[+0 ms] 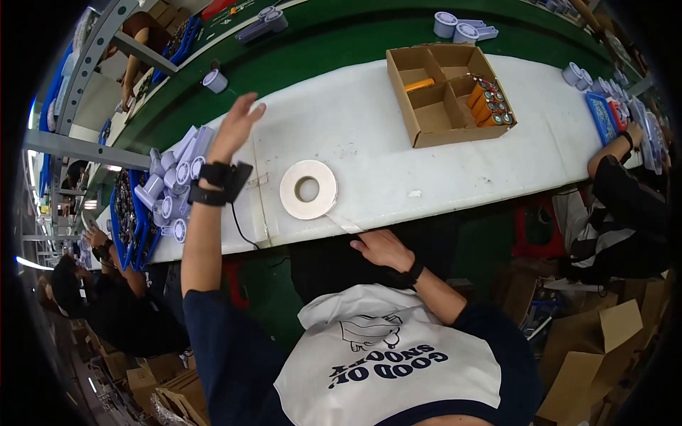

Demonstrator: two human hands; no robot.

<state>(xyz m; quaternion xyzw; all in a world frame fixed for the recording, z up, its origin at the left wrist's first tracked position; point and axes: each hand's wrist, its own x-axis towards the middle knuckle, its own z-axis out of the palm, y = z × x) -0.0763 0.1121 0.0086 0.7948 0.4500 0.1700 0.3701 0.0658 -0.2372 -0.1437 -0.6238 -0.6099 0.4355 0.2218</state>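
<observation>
My left hand (pixel 238 129) reaches out over the far left of the white table (pixel 348 131), fingers apart and nothing in them. Beyond its fingertips, a single lilac plastic part (pixel 214 81) stands on the green belt. At the table's front edge rests my right hand (pixel 385 250), its thumb stretched out and its fingers loosely extended. Close to that hand ends the loose tail of a roll of white tape (pixel 323 190), which lies flat on the table. Black bands circle both wrists; the left one carries a small dark device with a cable.
A divided cardboard box (pixel 401 106) holds orange battery packs (pixel 486 106). Lilac parts (pixel 177 174) are heaped at left beside a blue bin (pixel 131 227) of small pieces. More lilac parts (pixel 465 30) sit on the green belt (pixel 341 35). Other people work at both sides.
</observation>
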